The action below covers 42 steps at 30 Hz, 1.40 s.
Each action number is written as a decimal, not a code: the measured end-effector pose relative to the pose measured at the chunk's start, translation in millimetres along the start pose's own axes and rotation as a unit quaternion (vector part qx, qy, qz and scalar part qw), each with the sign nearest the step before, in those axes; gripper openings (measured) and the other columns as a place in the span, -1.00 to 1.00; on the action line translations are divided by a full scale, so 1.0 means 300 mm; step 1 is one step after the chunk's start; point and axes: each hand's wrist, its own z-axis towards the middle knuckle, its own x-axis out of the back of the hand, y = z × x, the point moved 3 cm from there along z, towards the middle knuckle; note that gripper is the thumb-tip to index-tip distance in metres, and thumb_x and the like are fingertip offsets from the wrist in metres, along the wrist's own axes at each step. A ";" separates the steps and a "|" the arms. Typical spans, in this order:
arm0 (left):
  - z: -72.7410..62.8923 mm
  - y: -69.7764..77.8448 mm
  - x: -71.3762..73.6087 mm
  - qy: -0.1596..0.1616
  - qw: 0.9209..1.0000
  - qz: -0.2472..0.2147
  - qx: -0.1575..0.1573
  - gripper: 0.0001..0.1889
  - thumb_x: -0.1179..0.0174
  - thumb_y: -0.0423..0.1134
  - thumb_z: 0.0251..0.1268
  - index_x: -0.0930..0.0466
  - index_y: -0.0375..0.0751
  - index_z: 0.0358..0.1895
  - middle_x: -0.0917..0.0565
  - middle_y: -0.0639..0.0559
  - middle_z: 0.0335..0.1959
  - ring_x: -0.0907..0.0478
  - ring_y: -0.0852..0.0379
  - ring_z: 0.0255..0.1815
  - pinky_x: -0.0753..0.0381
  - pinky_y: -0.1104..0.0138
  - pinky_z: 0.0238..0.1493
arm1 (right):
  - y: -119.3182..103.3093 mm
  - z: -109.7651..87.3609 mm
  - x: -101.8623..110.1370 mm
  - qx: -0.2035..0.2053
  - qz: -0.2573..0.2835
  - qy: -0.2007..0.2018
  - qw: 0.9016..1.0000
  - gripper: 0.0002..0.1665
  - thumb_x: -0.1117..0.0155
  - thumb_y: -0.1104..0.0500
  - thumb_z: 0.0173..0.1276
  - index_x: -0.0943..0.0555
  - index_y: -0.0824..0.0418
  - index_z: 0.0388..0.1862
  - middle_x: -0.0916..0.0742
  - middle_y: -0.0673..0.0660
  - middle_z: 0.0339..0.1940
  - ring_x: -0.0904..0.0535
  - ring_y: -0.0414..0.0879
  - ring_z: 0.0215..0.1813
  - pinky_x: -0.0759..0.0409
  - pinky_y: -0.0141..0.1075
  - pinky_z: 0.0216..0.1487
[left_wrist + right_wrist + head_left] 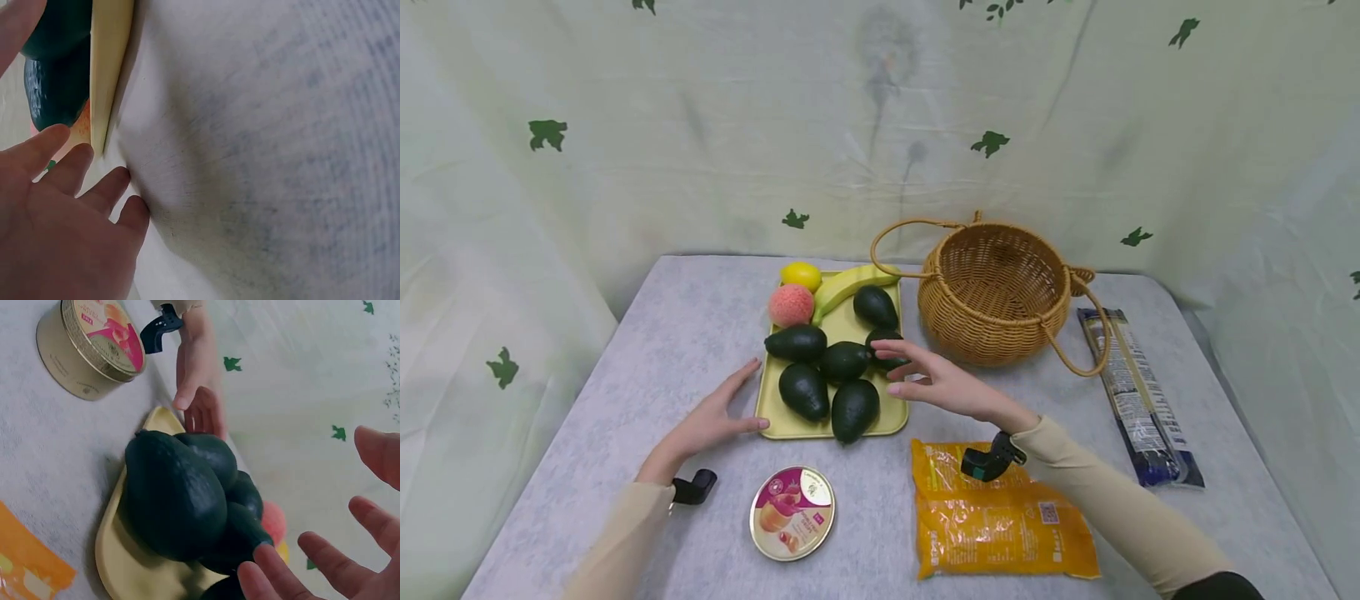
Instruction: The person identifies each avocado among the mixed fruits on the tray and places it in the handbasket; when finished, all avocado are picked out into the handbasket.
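Observation:
A yellow tray point(891, 414) holds several dark green avocados point(803, 392), a pink peach-like fruit point(792, 306), a lemon point(801, 275) and a banana point(850, 285). At the tray's left side is my left hand point(711, 421), fingers spread and holding nothing; its thumb tip is right at the rim. In the left wrist view its fingertips are close to the tabletop beside the tray. My right hand point(936, 382) hovers over the tray's right edge, fingers extended, nothing held. It partly hides one avocado point(882, 340). The right wrist view shows its fingers spread beside the avocados.
Behind the right hand stands a wicker basket point(977, 343) with two loop handles. A round tin point(792, 513) is in front of the tray. Beneath the right forearm lies an orange packet point(985, 533). A long dark packet point(1142, 400) lies at the table's right side.

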 end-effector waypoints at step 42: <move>-0.001 -0.009 -0.019 -0.013 0.999 0.033 -0.018 0.04 -0.44 -0.11 0.03 0.04 -0.28 0.51 0.00 -0.27 0.50 0.21 -0.41 0.45 0.16 -0.28 0.30 | 0.134 0.096 -0.154 -0.090 0.011 0.018 0.996 -0.51 -0.38 0.13 0.26 -0.49 0.03 0.16 -0.37 0.14 0.22 -0.26 -0.01 0.19 -0.34 -0.12 0.15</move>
